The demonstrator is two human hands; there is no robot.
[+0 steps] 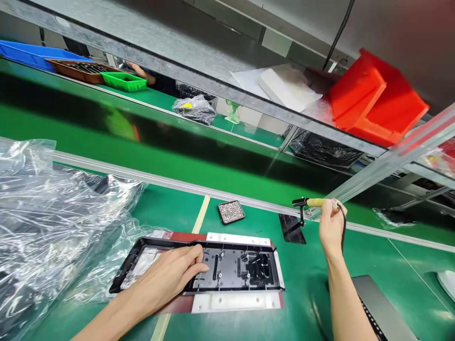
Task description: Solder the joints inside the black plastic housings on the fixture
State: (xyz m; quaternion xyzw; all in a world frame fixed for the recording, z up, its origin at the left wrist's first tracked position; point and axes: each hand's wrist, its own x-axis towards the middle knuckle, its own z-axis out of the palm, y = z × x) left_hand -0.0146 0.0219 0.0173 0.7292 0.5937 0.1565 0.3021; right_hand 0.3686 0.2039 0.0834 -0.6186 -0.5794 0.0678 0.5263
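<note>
A green bench (298,308) was crossed by a pale yellow tape strip (202,214). On it, a long black rectangular plastic housing (229,271) was supported by a red and white fixture (236,301). The housing lay directly beneath the left grip (174,269), whose fingers were curled over its middle; whether it was pinched could not be told. To the housing's right, well apart, a slim yellow-handled tool (314,202) was pinched near its rear by the right grip (330,227), its front end beside a black holder (302,217).
</note>
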